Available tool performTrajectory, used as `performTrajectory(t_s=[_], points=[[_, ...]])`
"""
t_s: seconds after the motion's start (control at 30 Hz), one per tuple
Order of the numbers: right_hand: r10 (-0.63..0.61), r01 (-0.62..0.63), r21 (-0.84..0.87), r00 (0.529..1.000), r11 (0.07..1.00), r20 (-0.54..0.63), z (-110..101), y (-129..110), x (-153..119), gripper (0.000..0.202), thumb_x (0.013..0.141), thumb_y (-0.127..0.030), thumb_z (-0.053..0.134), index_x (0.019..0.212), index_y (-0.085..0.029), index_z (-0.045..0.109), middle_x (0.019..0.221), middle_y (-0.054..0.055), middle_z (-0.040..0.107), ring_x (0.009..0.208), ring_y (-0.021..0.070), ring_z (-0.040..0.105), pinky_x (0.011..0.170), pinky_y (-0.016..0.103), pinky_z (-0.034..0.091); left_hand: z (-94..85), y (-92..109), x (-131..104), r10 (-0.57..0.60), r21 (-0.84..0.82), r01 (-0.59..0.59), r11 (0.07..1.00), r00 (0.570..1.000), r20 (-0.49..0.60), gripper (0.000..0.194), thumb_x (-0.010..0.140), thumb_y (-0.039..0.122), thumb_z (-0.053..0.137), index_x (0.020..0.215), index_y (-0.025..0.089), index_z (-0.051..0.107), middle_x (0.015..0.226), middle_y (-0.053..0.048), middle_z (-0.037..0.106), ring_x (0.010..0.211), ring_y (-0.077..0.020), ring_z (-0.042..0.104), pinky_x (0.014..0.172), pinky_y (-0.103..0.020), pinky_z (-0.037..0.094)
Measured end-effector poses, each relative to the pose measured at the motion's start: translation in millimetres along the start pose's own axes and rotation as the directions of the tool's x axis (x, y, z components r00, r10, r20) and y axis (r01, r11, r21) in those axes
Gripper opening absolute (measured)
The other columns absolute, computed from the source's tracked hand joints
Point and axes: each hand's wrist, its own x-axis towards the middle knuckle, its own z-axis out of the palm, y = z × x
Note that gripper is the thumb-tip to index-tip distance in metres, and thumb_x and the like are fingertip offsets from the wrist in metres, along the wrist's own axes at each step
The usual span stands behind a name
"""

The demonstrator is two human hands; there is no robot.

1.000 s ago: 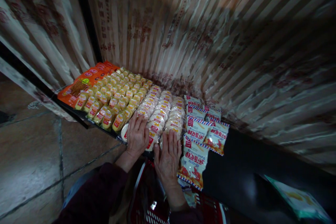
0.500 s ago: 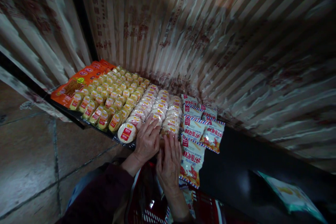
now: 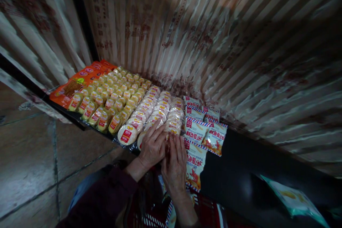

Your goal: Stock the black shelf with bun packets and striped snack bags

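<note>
My left hand (image 3: 153, 149) reaches over the front of the rows of white round packs (image 3: 127, 134), its fingers pressed together and bent down. Close beside it, my right hand (image 3: 175, 164) has its fingers together at the front end of the rightmost white row (image 3: 174, 121). Something brownish and shiny shows between the two hands, mostly covered by fingers, so what they grip is unclear. Blue-and-white snack bags (image 3: 196, 160) lie just right of my right hand. Left of the white packs stand rows of small yellow packs (image 3: 103, 119).
Orange bags (image 3: 71, 87) lie at the shelf's left end. The black shelf (image 3: 229, 171) runs right, with a green-edged bag (image 3: 294, 196) on it. A red basket (image 3: 205, 208) with bags sits below its front edge. Pleated printed sheeting (image 3: 171, 25) hangs behind.
My left hand has shifted slightly right and nearer my right hand. A white round pack now shows at its left, at the front of the middle row. The view has shifted a little.
</note>
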Motion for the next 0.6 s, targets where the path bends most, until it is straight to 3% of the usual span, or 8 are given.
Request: performTrajectory(t_s=[0.33,0.6], points=[[-0.065,0.065,-0.009,0.998,0.998,0.02,21,-4,-3,0.069,0.088,-0.009,0.04,0.153,-0.017,0.018,0.155,0.018,0.032,0.145,0.0302,0.025,0.109,0.061,0.033,-8.8,-11,-4,-0.061,0.033,0.061,0.998,0.998,-0.014,0.03,0.084,0.004,0.044,0.104,0.015,0.064,0.123,-0.012,0.066,0.134,-0.026,0.045,0.105,-0.047,0.048],[-0.098,0.098,-0.003,0.995,0.995,-0.003,18,-5,-1,0.07,0.088,-0.01,0.04,0.154,-0.018,0.015,0.155,0.018,0.032,0.145,0.0296,0.024,0.11,0.061,0.031,-4.8,-8,-5,-0.032,0.001,0.032,0.999,0.999,0.026,0.029,0.086,0.007,0.045,0.106,0.015,0.065,0.124,-0.012,0.065,0.136,-0.0251,0.042,0.104,-0.046,0.049]])
